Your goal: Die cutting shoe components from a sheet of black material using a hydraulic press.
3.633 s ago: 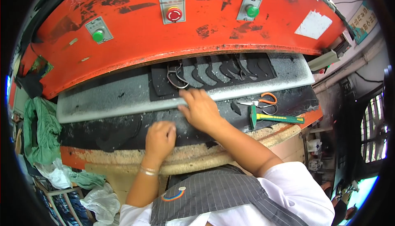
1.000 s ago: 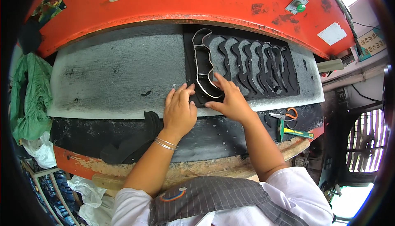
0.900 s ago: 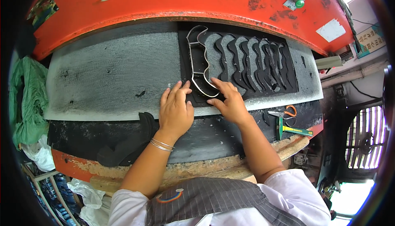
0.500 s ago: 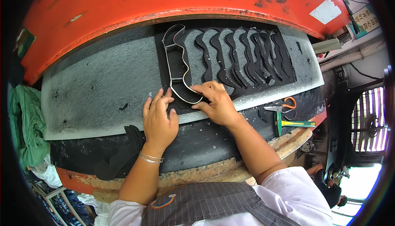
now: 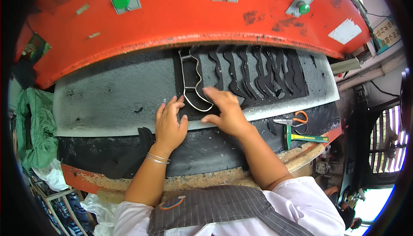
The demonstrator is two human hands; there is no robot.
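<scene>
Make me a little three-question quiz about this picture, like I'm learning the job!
1. How many green buttons can you see on the orange-red machine?
2. True or false: the hammer lies to the right of the right hand.
3. What is the wavy metal frame lying on? A) the scissors B) the black sheet C) the hammer

Key: 1. Two. 2. True. 3. B.

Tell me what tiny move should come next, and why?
Probably ease the right grip, spread wide, back from the metal cutter: it lies on the black sheet beside wavy strips, its far end hidden by the red machine's edge, so staying clear seems safer.
</scene>
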